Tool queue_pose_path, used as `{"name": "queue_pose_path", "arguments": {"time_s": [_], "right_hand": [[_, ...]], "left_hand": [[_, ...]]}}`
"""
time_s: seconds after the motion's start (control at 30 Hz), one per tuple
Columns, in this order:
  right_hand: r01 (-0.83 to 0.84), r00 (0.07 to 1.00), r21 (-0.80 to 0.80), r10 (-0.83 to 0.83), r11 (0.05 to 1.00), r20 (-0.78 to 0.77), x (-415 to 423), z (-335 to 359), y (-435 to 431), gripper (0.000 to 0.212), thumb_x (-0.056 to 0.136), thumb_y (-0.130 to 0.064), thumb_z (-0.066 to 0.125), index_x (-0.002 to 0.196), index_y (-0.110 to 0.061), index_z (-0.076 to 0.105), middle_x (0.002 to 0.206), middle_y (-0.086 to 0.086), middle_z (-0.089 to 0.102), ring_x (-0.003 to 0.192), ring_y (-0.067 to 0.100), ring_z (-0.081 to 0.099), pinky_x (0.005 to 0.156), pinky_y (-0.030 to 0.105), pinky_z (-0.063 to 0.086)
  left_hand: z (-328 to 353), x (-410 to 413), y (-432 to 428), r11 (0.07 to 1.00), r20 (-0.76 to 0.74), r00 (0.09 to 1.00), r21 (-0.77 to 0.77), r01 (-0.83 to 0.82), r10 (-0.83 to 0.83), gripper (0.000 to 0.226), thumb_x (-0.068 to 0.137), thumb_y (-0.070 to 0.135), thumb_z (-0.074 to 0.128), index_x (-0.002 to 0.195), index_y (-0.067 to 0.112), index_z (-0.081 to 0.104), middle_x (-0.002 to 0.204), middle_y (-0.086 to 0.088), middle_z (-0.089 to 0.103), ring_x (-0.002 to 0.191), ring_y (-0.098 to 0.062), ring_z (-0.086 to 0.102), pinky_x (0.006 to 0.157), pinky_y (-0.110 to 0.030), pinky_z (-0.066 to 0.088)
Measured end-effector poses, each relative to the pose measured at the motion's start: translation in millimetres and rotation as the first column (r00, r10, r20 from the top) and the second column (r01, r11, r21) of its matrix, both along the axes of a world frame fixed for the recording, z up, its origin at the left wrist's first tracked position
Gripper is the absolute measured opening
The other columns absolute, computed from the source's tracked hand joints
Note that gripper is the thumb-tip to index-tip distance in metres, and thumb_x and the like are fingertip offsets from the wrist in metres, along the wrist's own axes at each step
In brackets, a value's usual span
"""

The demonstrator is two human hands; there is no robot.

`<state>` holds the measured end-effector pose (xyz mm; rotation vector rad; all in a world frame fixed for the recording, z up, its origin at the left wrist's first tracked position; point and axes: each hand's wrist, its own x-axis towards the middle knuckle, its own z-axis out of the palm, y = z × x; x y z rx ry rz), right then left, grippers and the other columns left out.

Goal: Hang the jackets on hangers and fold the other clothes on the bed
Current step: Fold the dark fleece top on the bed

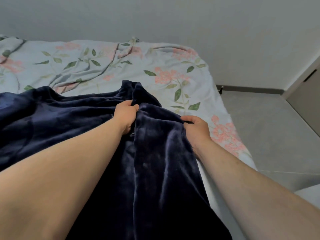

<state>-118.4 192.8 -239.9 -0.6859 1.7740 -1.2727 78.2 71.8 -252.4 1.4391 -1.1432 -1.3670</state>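
A dark navy fleece jacket (155, 153) lies spread across the bed (181, 66) and hangs down toward me over the near edge. Its zip opening runs down the middle. My left hand (125, 116) grips a fold of the fabric beside the zip, fingers curled into it. My right hand (196, 129) grips the jacket's right edge, with a thin dark piece showing between thumb and fingers. No hanger shows in view.
The bed carries a pale blue sheet with pink flowers and green leaves, rumpled at the back left. A grey wall stands behind it. Bare grey floor (270, 135) lies to the right, with a door (306, 101) at the far right.
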Motion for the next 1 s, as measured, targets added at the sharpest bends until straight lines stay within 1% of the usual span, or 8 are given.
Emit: {"name": "queue_pose_path", "arguments": {"time_s": [0.2, 0.33, 0.43, 0.57, 0.63, 0.7, 0.87, 1.0], "right_hand": [[-0.045, 0.991, -0.009, 0.046, 0.999, 0.122, 2.3, 7.4, 8.2, 0.02, 0.094, -0.016, 0.059, 0.112, -0.023, 0.066, 0.114, 0.001, 0.068, 0.1, 0.022, 0.067, 0.089, 0.042, 0.059], [-0.083, 0.957, -0.031, 0.088, 0.996, 0.277, 6.0, 36.3, 55.3, 0.052, 0.088, -0.028, 0.07, 0.134, -0.031, 0.046, 0.125, -0.006, 0.06, 0.101, 0.018, 0.069, 0.083, 0.038, 0.06], [-0.187, 0.978, 0.096, 0.176, 0.978, 0.116, 11.8, 51.1, 123.3, 0.03, 0.084, -0.029, 0.07, 0.111, -0.028, 0.056, 0.109, -0.005, 0.067, 0.086, 0.012, 0.073, 0.069, 0.026, 0.056], [-0.365, 0.918, 0.266, 0.393, 0.892, -0.06, 19.2, 67.3, 207.0, 0.015, 0.08, -0.027, 0.07, 0.095, -0.023, 0.069, 0.091, -0.002, 0.076, 0.081, 0.014, 0.074, 0.077, 0.034, 0.059], [-0.38, 0.885, 0.347, 0.446, 0.857, -0.133, 22.5, 78.9, 236.8, 0.022, 0.077, -0.029, 0.068, 0.097, -0.019, 0.07, 0.09, 0.004, 0.076, 0.083, 0.02, 0.073, 0.085, 0.041, 0.058], [-0.385, 0.858, 0.391, 0.48, 0.836, -0.182, 26.9, 86.1, 259.4, 0.029, 0.074, -0.032, 0.066, 0.098, -0.016, 0.068, 0.093, 0.012, 0.073, 0.08, 0.025, 0.072, 0.083, 0.046, 0.056], [-0.422, 0.871, 0.356, 0.481, 0.834, -0.095, 27.1, 91.9, 297.1, 0.033, 0.071, -0.025, 0.065, 0.103, -0.033, 0.064, 0.09, 0.004, 0.074, 0.08, 0.023, 0.072, 0.087, 0.046, 0.057], [-0.431, 0.824, 0.419, 0.538, 0.799, -0.178, 23.3, 86.6, 321.5, 0.04, 0.076, -0.026, 0.067, 0.113, -0.037, 0.06, 0.083, -0.008, 0.072, 0.066, -0.003, 0.067, 0.062, 0.013, 0.052]], "left_hand": [[11.9, -2.7, 23.9, 0.994, 0.107, 0.994, -0.108, 0.011, 0.001, 0.015, 0.094, 0.024, 0.057, 0.09, 0.023, 0.072, 0.088, 0.001, 0.073, 0.086, -0.022, 0.069, 0.072, -0.033, 0.058], [47.5, 7.5, 85.8, 0.99, 0.069, 0.994, -0.119, -0.075, 0.084, 0.055, 0.085, 0.029, 0.067, 0.136, 0.018, 0.05, 0.102, 0.003, 0.066, 0.087, -0.011, 0.064, 0.083, -0.032, 0.054], [65.1, 22.8, 171.0, 0.983, 0.209, 0.967, -0.139, -0.118, 0.146, 0.037, 0.071, 0.024, 0.068, 0.104, 0.015, 0.056, 0.076, 0.002, 0.06, 0.061, -0.012, 0.056, 0.06, -0.03, 0.047], [77.0, 33.4, 292.0, 0.906, 0.323, 0.882, 0.362, 0.221, -0.344, 0.037, 0.063, 0.035, 0.075, 0.083, 0.012, 0.055, 0.06, -0.002, 0.061, 0.051, -0.017, 0.058, 0.049, -0.029, 0.05], [76.6, 33.2, 323.5, 0.797, 0.363, 0.763, 0.517, 0.313, -0.535, 0.046, 0.064, 0.043, 0.073, 0.095, 0.016, 0.052, 0.082, 0.001, 0.067, 0.066, -0.015, 0.067, 0.048, -0.027, 0.053], [75.6, 30.6, 332.4, 0.799, 0.388, 0.749, 0.517, 0.306, -0.538, 0.049, 0.07, 0.04, 0.074, 0.103, 0.017, 0.046, 0.096, -0.003, 0.064, 0.076, -0.019, 0.068, 0.05, -0.029, 0.056], [76.9, 29.4, 334.1, 0.908, 0.279, 0.9, 0.348, 0.231, -0.336, 0.034, 0.068, 0.013, 0.073, 0.087, 0.019, 0.045, 0.077, -0.004, 0.056, 0.058, -0.016, 0.052, 0.037, -0.019, 0.037], [76.7, 40.6, 345.7, 0.85, 0.459, 0.726, 0.393, 0.352, -0.513, 0.03, 0.075, 0.027, 0.074, 0.087, 0.018, 0.048, 0.076, -0.003, 0.064, 0.046, -0.017, 0.06, 0.039, -0.024, 0.046]]}}
